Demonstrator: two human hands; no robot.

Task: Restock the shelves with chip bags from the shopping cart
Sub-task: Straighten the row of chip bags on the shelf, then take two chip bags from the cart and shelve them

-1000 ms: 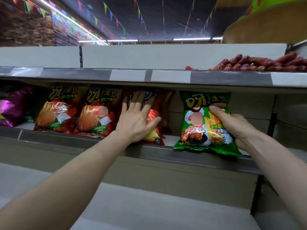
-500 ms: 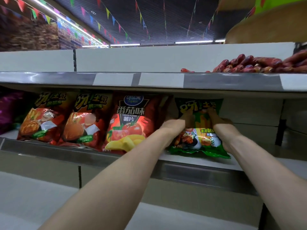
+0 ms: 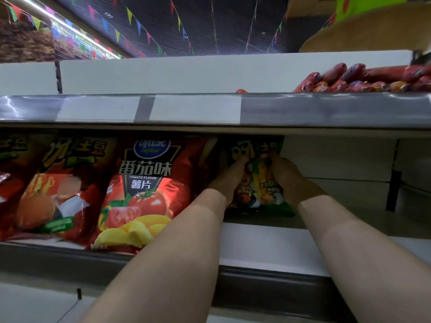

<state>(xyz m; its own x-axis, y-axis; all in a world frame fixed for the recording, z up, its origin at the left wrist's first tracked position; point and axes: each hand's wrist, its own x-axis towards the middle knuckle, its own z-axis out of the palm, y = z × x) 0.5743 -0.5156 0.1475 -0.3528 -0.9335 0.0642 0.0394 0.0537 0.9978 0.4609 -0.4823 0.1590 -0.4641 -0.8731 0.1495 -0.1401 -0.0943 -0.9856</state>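
Your left hand (image 3: 229, 180) and right hand (image 3: 288, 180) grip green chip bag (image 3: 261, 183) by sides, upright on shelf (image 3: 268, 248), just beside tomato chip bag (image 3: 144, 190). Placement nearly done; release left. No shopping cart in view, remaining stock unknown.

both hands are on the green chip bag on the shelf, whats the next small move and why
Probably square it up and let go. The left hand and right hand both grip the green chip bag, which already sits well back on the shelf beside the tomato bag, so only releasing seems left.
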